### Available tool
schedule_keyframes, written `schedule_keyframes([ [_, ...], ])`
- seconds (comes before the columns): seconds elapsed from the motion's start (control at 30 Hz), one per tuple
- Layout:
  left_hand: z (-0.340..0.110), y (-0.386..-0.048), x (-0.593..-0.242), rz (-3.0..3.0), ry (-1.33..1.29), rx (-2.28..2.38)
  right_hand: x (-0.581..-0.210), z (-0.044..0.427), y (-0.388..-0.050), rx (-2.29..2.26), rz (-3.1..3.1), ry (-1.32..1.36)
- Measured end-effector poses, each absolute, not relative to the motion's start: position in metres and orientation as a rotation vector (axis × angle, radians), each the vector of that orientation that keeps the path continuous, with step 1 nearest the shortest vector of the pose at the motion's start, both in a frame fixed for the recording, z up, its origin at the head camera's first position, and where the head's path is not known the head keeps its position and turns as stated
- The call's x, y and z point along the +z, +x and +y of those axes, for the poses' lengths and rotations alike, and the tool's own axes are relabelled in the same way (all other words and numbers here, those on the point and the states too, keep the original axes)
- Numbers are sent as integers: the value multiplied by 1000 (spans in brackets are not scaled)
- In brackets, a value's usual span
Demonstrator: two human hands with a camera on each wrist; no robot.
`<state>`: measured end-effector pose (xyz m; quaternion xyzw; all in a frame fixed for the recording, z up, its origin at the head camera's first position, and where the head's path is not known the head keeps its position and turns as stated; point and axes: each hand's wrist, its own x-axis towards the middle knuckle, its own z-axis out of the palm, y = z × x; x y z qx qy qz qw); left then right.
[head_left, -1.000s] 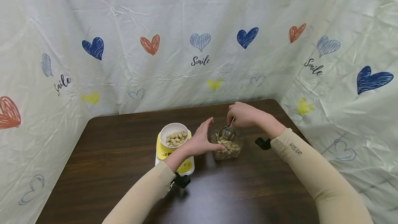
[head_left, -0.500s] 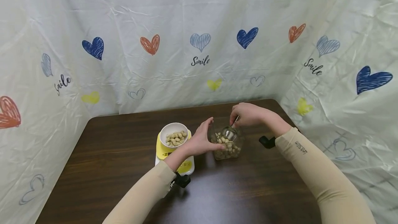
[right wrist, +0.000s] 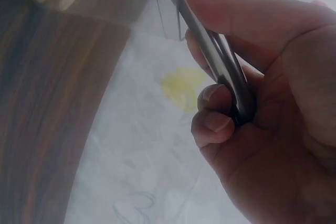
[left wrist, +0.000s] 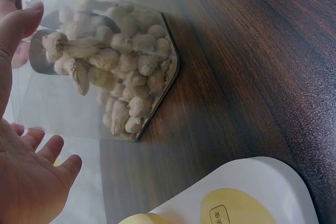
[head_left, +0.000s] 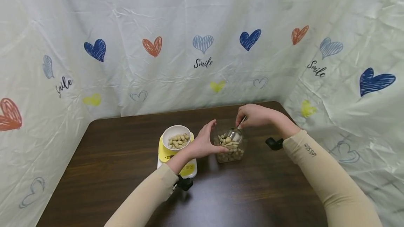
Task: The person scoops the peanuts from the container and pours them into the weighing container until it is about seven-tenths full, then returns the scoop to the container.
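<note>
1. A metal scoop (head_left: pixel 235 135) is sitting inside a clear container (left wrist: pixel 63 100) of peanuts (left wrist: pixel 139 80).
2. The right hand (head_left: pixel 254 115) is curling round its handle (right wrist: pixel 209 48), thumb resting on it.
3. The left hand (head_left: pixel 204 143) is spreading thumb and fingers about the container's left side.
4. Left of these, a white bowl (head_left: pixel 172 132) of peanuts is resting on a scale (head_left: pixel 190 169).
</note>
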<state>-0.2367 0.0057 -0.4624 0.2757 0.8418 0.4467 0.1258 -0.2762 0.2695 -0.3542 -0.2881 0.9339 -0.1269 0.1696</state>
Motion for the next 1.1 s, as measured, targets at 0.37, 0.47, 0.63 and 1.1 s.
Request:
schedule_keyframes([
  [0.37, 5, -239, -466, 2454, 817, 1304, -359, 261, -285, -374, 2589, -834],
  [0.47, 5, -239, -466, 2446, 817, 1313, -360, 260, -287, -390, 2569, -831],
  [0.63, 6, -239, -465, 2438, 816, 1316, -355, 264, -286, -410, 2560, -826],
  [1.1, 5, -238, -464, 2445, 802, 1311, -356, 277, -295, -586, 2484, -689],
])
